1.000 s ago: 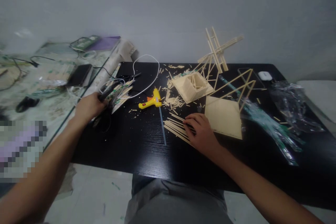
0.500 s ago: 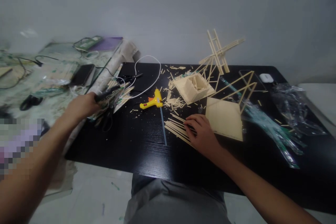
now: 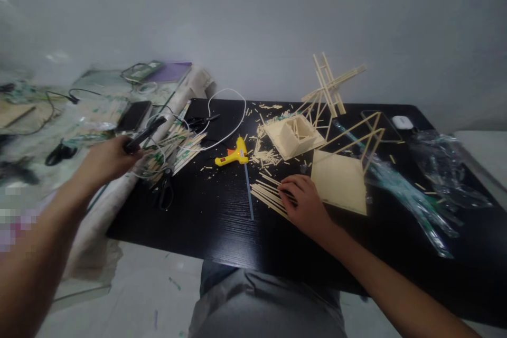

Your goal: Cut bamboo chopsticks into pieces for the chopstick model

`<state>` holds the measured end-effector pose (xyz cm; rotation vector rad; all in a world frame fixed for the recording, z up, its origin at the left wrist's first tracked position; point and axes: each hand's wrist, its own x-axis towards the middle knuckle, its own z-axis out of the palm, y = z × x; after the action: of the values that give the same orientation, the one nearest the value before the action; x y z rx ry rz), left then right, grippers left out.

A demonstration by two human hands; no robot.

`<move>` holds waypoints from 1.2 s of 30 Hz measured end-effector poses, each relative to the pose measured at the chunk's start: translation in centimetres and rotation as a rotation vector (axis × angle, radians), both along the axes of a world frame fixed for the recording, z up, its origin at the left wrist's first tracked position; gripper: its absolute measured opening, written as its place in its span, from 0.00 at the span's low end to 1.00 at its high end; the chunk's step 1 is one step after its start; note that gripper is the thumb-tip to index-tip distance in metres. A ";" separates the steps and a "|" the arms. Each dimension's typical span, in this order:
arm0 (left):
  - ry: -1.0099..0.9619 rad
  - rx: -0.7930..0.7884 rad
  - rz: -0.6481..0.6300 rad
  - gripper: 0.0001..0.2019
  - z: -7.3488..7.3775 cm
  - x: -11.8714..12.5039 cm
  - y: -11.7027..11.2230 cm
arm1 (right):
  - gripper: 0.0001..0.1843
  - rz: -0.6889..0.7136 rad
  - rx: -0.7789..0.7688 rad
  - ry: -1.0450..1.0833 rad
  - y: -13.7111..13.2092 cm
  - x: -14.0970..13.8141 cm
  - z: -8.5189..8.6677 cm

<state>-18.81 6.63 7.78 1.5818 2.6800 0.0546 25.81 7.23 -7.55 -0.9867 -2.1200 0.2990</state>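
Observation:
My left hand [image 3: 113, 159] is closed around a long, slim black object [image 3: 147, 133], raised over the left side of the black table; its kind is not clear. Below it lie loose wooden sticks [image 3: 193, 150] with green wrapping, and black-handled scissors [image 3: 164, 190]. My right hand [image 3: 303, 199] rests on the table, fingers curled over a row of thin wooden sticks [image 3: 267, 195]. Just right of it is a square wooden board [image 3: 340, 182] with a stick frame attached. A yellow glue gun [image 3: 233, 154] with a blue-grey glue stick [image 3: 249, 193] lies between my hands.
Behind sits a wooden model [image 3: 297, 134] with crossed stick blades [image 3: 330, 84], among short stick offcuts [image 3: 267, 157]. Plastic packaging [image 3: 412, 206], a crumpled clear bag [image 3: 443, 163] and a white case [image 3: 402, 122] are right. A cluttered surface [image 3: 91, 95] with another pair of scissors [image 3: 61, 153] adjoins on the left.
My left hand has lifted the black object up and left, away from the sticks and scissors, and its tip now points upward. My right hand stays on its sticks. The view has shifted slightly.

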 end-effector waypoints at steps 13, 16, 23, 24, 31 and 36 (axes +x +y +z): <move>-0.087 -0.112 -0.047 0.18 -1.8 0.1 2.0 | 0.06 0.015 0.006 -0.003 0.1 0.1 0.0; -0.119 -0.048 -0.027 0.20 -1.9 0.3 2.3 | 0.06 0.015 0.009 0.001 0.1 0.1 -0.1; -0.074 0.276 0.053 0.22 -1.7 1.3 2.1 | 0.06 0.030 0.016 0.005 0.1 0.0 -0.1; -0.043 0.329 0.050 0.23 -1.6 1.5 2.0 | 0.06 0.032 0.018 0.005 0.1 0.0 0.0; 0.208 0.385 -0.011 0.29 -0.4 2.6 1.5 | 0.06 0.031 0.013 0.002 0.1 0.0 0.0; 0.355 0.312 -0.075 0.33 1.8 2.8 0.9 | 0.07 0.028 0.027 0.007 0.1 0.0 0.0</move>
<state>-15.98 7.56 9.62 1.9444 2.9919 0.2211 25.80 7.28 -7.50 -0.9397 -2.1271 0.2864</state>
